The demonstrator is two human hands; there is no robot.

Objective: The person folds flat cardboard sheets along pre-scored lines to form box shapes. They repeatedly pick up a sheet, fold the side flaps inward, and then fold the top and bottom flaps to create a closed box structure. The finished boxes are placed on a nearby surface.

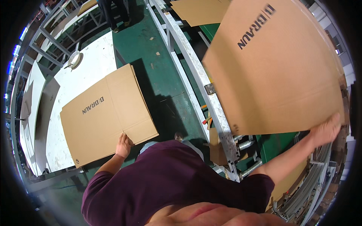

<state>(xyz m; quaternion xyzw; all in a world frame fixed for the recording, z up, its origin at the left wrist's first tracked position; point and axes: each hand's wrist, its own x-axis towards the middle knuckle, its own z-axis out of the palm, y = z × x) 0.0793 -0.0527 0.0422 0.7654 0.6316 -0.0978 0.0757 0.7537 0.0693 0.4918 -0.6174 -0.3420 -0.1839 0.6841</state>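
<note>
- Carton sheet: one, raised and tilted beyond the bench's right edge, over the metal frame; contact with the frame cannot be told.
- Right hand: fingers, blurred, gripping the sheet's near right corner.
- Carton stack: one, at the bench's near right corner, overhanging the right edge; layers too tight to count.
- Left hand: fingers on the stack's near edge; whether they pinch cannot be told.
- Step, as judged: handling a single sheet; the next move calls for a steady corner grip and clearance from the frame.
- Bench: one round dish near its far left edge.
</note>
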